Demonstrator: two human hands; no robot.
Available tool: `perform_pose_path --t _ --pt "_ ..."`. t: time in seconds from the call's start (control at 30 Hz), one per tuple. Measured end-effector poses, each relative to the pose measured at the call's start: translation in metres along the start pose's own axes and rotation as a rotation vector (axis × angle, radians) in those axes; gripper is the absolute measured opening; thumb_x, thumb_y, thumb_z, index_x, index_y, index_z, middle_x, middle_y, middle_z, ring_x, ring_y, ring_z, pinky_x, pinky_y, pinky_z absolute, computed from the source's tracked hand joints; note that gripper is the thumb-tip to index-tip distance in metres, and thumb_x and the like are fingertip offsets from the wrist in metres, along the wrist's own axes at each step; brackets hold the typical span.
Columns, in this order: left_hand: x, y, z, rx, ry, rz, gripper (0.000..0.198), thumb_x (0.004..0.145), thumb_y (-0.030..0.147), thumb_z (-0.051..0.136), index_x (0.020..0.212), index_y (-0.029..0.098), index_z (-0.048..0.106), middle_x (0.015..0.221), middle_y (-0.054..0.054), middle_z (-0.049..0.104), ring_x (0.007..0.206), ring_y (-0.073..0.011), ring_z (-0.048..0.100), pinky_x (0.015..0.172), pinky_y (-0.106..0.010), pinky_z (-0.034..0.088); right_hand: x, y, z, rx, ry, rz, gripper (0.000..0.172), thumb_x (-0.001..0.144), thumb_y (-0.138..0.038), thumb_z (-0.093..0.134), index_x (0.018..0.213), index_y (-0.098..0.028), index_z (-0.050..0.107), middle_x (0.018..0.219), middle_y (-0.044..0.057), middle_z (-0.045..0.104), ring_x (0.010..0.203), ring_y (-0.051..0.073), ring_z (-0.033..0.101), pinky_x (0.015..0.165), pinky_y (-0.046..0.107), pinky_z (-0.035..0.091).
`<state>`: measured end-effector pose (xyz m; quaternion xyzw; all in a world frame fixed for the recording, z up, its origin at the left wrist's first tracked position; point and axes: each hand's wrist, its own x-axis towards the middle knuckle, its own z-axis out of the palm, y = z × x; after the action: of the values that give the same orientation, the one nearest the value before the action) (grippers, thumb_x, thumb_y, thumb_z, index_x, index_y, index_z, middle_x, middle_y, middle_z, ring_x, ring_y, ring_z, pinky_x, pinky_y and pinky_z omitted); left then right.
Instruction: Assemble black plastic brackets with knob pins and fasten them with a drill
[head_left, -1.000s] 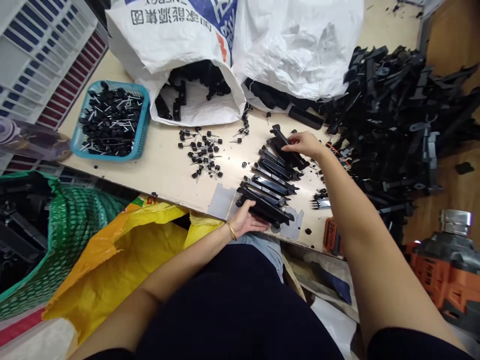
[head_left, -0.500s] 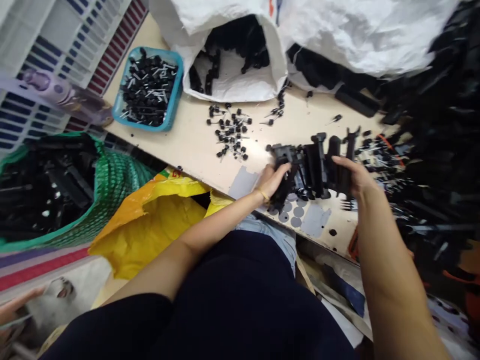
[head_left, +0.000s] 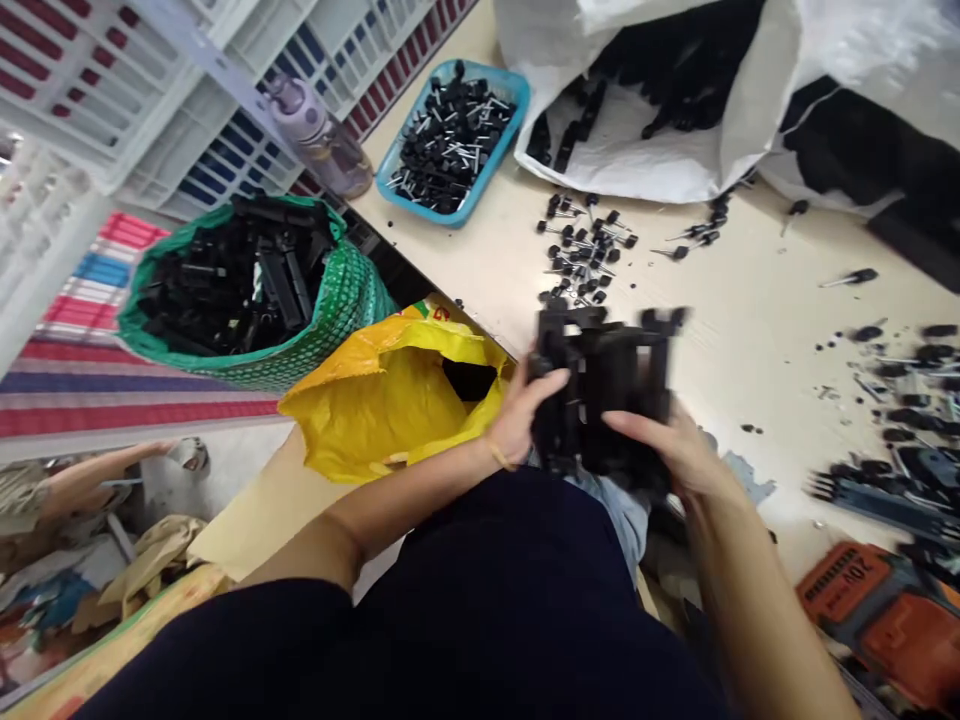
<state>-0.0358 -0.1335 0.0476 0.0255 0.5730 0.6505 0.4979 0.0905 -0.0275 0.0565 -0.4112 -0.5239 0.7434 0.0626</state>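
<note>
Right of the yellow sack point(head_left: 367, 405), your left hand point(head_left: 516, 422) and right hand point(head_left: 691, 455) grip black parts point(head_left: 611, 385) in closed fingers; squeeze evenly against slipping.

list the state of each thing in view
held black parts: bunched, blurred
left grip: closed on them
right grip: closed on them
blue basket: open, heaped
loose pins: scattered
green bag: open, filled
yellow bag: open
white sack: open, partly filled
purple bottle: upright

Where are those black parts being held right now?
In the head view, the held black parts are just right of centre, with the open yellow bag to their left and small black-headed pins just above them.
</note>
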Motion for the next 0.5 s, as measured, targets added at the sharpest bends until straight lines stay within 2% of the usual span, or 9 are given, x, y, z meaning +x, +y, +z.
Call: perform_pose_path --t 0.1,0.17,0.2,0.27,0.33,0.4,0.43,0.5 --pt "-0.034 0.013 -0.081 -0.117 0.219 -0.216 0.044 0.085 0.049 0.051 0.116 0.019 0.06 0.109 -0.006 0.071 0.109 -0.0256 0.064 0.092 -0.039 0.055 0.028 -0.006 0.078 -0.131 -0.393 0.069 0.048 0.065 -0.035 0.072 0.112 -0.027 0.062 0.105 0.003 0.071 0.09 0.024 0.068 0.079 0.038 0.059" --pt "-0.048 0.015 -0.129 -0.169 0.337 -0.301 0.044 0.087 0.049 0.045 0.113 0.019 0.061 0.096 -0.006 0.073 0.1 -0.026 0.067 0.087 -0.04 0.056 0.051 0.0 0.128 -0.204 -0.61 0.259 0.037 0.07 -0.031 0.067 0.106 -0.024 0.063 0.092 0.002 0.072 0.082 0.022 0.069 0.077 0.037 0.059" --pt "-0.051 0.014 -0.15 -0.186 0.385 -0.345 0.043 0.087 0.048 0.043 0.112 0.019 0.062 0.091 -0.006 0.073 0.097 -0.0261 0.068 0.085 -0.041 0.057 0.064 0.005 0.149 -0.229 -0.695 0.357 0.029 0.072 -0.03 0.065 0.1 -0.022 0.063 0.086 0.002 0.071 0.076 0.022 0.068 0.074 0.037 0.059" --pt "-0.047 0.008 -0.183 -0.186 0.409 -0.423 0.051 0.088 0.054 0.037 0.113 0.018 0.061 0.089 -0.008 0.074 0.095 -0.0273 0.069 0.084 -0.043 0.056 0.091 0.018 0.182 -0.29 -0.775 0.484 0.02 0.077 -0.033 0.062 0.091 -0.018 0.062 0.079 0.004 0.07 0.07 0.022 0.068 0.07 0.039 0.059" --pt "-0.036 -0.003 -0.2 -0.126 0.363 -0.46 0.069 0.086 0.069 0.027 0.118 0.016 0.058 0.096 -0.012 0.073 0.099 -0.0291 0.068 0.086 -0.046 0.055 0.116 0.031 0.199 -0.364 -0.74 0.558 0.034 0.083 -0.049 0.057 0.094 -0.017 0.063 0.088 0.009 0.071 0.076 0.026 0.069 0.069 0.045 0.059" --pt "-0.026 -0.015 -0.202 0.049 0.269 -0.472 0.082 0.079 0.08 0.027 0.123 0.017 0.055 0.109 -0.015 0.07 0.11 -0.0301 0.064 0.093 -0.046 0.051 0.134 0.044 0.201 -0.369 -0.625 0.58 0.055 0.085 -0.064 0.047 0.112 -0.018 0.061 0.11 0.016 0.068 0.094 0.032 0.068 0.074 0.052 0.057" --pt "-0.022 -0.021 -0.199 0.187 0.199 -0.471 0.083 0.076 0.083 0.035 0.124 0.018 0.055 0.118 -0.015 0.067 0.118 -0.0302 0.059 0.099 -0.045 0.047 0.139 0.05 0.198 -0.354 -0.561 0.574 0.064 0.085 -0.068 0.043 0.124 -0.019 0.056 0.125 0.018 0.062 0.106 0.034 0.064 0.078 0.054 0.056" --pt "-0.02 -0.031 -0.189 0.514 0.031 -0.441 0.082 0.067 0.078 0.057 0.126 0.022 0.055 0.133 -0.012 0.059 0.133 -0.0309 0.046 0.111 -0.044 0.035 0.139 0.061 0.185 -0.321 -0.461 0.528 0.076 0.084 -0.069 0.046 0.143 -0.022 0.038 0.151 0.018 0.038 0.129 0.037 0.048 0.085 0.054 0.054"
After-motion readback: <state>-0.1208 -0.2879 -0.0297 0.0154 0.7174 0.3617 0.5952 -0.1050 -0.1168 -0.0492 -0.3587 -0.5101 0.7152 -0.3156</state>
